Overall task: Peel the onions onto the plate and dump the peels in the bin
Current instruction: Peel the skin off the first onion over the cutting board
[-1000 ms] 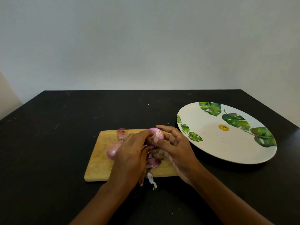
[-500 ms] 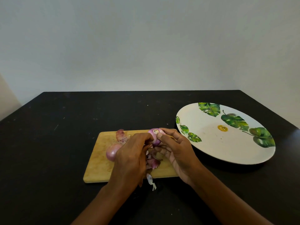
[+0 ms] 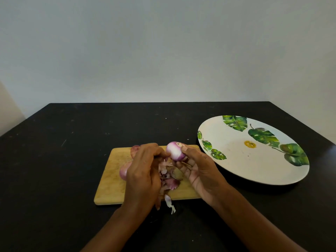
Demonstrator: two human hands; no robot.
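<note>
peeled onion (image 3: 175,150) pinched in right hand (image 3: 201,171), left hand (image 3: 143,171) beside it.

Single head cam, wide-angle, faces fwd & down across black table (image 3: 63,160) to pale wall (image 3: 163,51); cutting board (image 3: 111,179) close, btm centre.

Black table (image 3: 72,135); plain pale wall (image 3: 163,48) behind.
</note>
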